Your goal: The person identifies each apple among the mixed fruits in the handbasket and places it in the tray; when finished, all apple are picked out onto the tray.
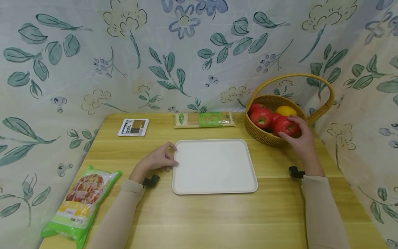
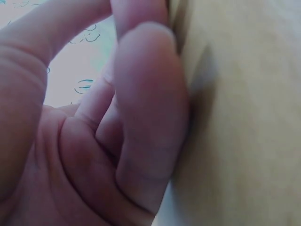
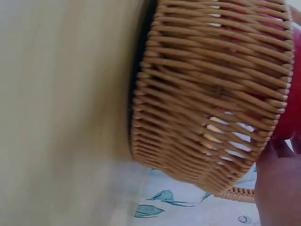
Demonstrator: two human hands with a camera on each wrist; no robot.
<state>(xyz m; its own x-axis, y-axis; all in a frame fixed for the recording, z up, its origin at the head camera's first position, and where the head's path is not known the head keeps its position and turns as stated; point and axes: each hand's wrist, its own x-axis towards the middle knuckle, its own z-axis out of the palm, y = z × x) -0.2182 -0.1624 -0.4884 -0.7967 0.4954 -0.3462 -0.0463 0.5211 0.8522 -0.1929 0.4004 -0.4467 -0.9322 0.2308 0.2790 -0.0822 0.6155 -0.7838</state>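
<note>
In the head view my right hand (image 1: 301,141) reaches over the rim of a wicker basket (image 1: 264,136) and grips a red apple (image 1: 285,126) between thumb and fingers. Other red apples (image 1: 261,118) and a yellow fruit, perhaps a lemon (image 1: 286,111), lie in the basket. My left hand (image 1: 159,158) rests at the left edge of a white tray (image 1: 214,166), fingers loosely curled, with fingertips at its rim. The left wrist view shows the curled fingers (image 2: 150,103) close to the wooden tabletop. The basket's woven side (image 3: 211,84) fills much of the right wrist view, with the apple partly hidden.
A pack of dried noodles (image 1: 203,120) lies behind the tray. A small white packet (image 1: 133,127) with a dark label is at the back left. A green food bag (image 1: 82,204) lies at the front left. Floral cloth (image 1: 186,62) hangs behind the table.
</note>
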